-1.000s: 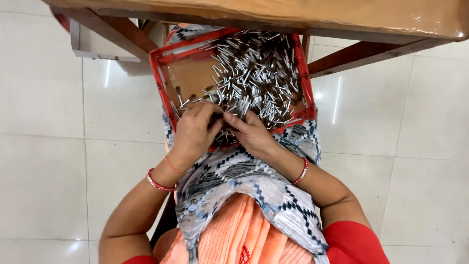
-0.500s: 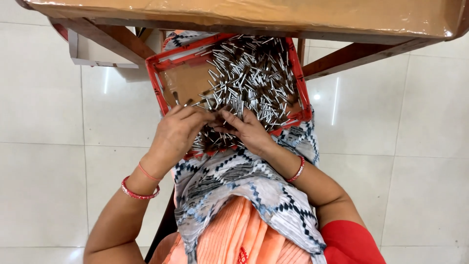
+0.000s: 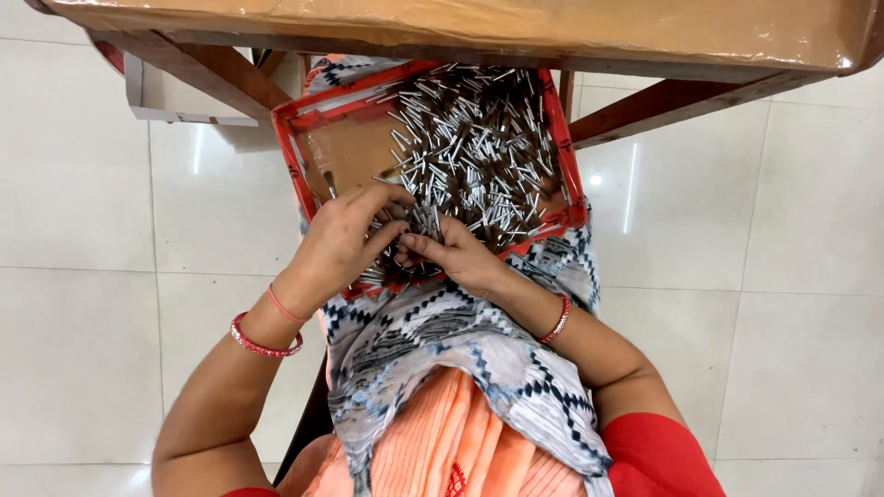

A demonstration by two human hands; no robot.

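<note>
Left hand and right hand met at the near edge of a red-rimmed tray that rested on the person's lap. The two hands were together, fingertips almost touching, and between them they pinched a small bundle of thin metal pins held roughly upright. The left hand curled its fingers over the bundle from the left; the right hand closed thumb and forefinger on the bundle from below and from the right. Whether every pin in the bundle was gripped by both hands could not be told.

The tray had a brown cardboard floor, bare in its far-left part, and carried a loose heap of silvery pins that filled its right half and spilled toward the near edge under the hands. The pins lay in all directions, many crossing one another.

A patterned grey-and-white cloth covered the lap beneath the tray, with orange fabric showing below it. A red beaded bangle and a thin red thread sat on the left wrist; a red bangle sat on the right wrist. A wooden bench wrapped in brown tape stood above the tray's far edge, over a pale tiled floor.
</note>
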